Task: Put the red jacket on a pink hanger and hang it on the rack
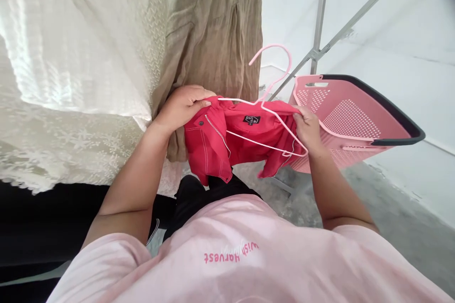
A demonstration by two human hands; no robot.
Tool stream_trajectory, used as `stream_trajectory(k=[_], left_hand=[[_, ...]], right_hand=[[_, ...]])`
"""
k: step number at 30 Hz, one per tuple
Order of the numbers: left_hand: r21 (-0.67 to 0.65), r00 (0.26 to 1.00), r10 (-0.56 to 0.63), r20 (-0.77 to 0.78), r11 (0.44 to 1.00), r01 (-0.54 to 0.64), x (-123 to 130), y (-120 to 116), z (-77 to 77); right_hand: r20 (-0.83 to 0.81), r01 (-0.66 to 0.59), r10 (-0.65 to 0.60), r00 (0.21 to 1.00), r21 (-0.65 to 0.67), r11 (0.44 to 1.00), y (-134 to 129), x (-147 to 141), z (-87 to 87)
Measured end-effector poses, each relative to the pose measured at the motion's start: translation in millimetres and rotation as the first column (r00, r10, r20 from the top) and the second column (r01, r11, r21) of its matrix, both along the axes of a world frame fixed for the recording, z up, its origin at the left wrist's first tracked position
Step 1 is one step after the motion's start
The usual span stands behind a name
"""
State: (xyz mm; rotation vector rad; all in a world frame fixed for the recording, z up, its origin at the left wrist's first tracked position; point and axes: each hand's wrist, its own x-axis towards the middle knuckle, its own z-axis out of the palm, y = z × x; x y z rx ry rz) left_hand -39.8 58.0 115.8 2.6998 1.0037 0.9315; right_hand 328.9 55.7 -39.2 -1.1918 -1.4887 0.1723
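Observation:
A red jacket (209, 149) with a zip, white stitching and a black neck label hangs between my two hands, its front open. My left hand (186, 106) is closed on the jacket's shoulder on the left. On the other side, my right hand (308, 128) grips the opposite shoulder near the collar. A pink wire hanger (280, 125) sits partly in the jacket: its left arm goes in under the fabric by my left hand, while its right corner lies outside, over the cloth beside my right wrist. The hanger's hook points up and away from me.
A pink perforated basket (355, 113) with a dark handle stands at the right, close to my right hand. Behind it are crossed metal rack poles (314, 54) against a white wall. Brown trousers (216, 28) and cream lace clothing (81, 57) hang at the left.

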Motion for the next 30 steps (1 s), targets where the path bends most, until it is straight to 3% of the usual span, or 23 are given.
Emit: stream_trajectory(k=[3, 6, 12, 15, 17, 19, 21, 23, 26, 30], left_hand=[[0.064, 0.998, 0.061, 0.036, 0.996, -0.063, -6, 9, -3.8], [0.109, 0.986, 0.141, 0.093, 0.982, -0.151, -11, 15, -5.6], [0.131, 0.982, 0.144, 0.123, 0.978, -0.16, -13, 17, -4.3], [0.145, 0.982, 0.138, 0.132, 0.977, -0.157, -14, 18, -3.2], [0.14, 0.98, 0.136, 0.145, 0.978, -0.157, -17, 19, -3.1], [0.115, 0.973, 0.135, 0.187, 0.981, -0.158, -21, 20, -3.9], [0.066, 0.956, 0.141, 0.259, 0.984, -0.163, -25, 21, -5.6], [0.009, 0.931, 0.163, 0.327, 0.984, -0.176, -30, 21, -8.0], [-0.054, 0.914, 0.212, 0.347, 0.977, -0.207, -36, 21, -11.6], [-0.053, 0.926, 0.241, 0.292, 0.97, -0.235, -41, 20, -13.4]], right_hand=[[0.275, 0.11, -0.114, 0.955, 0.029, 0.993, -4, 4, 15.6], [0.446, 0.172, -0.16, 0.881, 0.014, 0.985, -8, 5, 21.4], [0.555, 0.283, -0.266, 0.788, 0.057, 0.957, -7, 8, 25.9], [0.526, 0.281, -0.27, 0.806, 0.062, 0.958, -5, 8, 29.9], [0.447, 0.19, -0.164, 0.879, -0.012, 0.982, -5, 9, 31.3], [0.265, -0.037, 0.078, 0.961, -0.156, 0.987, -6, 9, 30.2], [-0.006, -0.293, 0.303, 0.953, -0.269, 0.917, -7, 7, 26.4], [-0.207, -0.421, 0.372, 0.905, -0.308, 0.853, -8, 4, 21.5], [-0.228, -0.407, 0.35, 0.909, -0.302, 0.862, -9, 1, 17.9], [-0.028, -0.356, 0.375, 0.927, -0.385, 0.852, -12, 2, 25.6]])
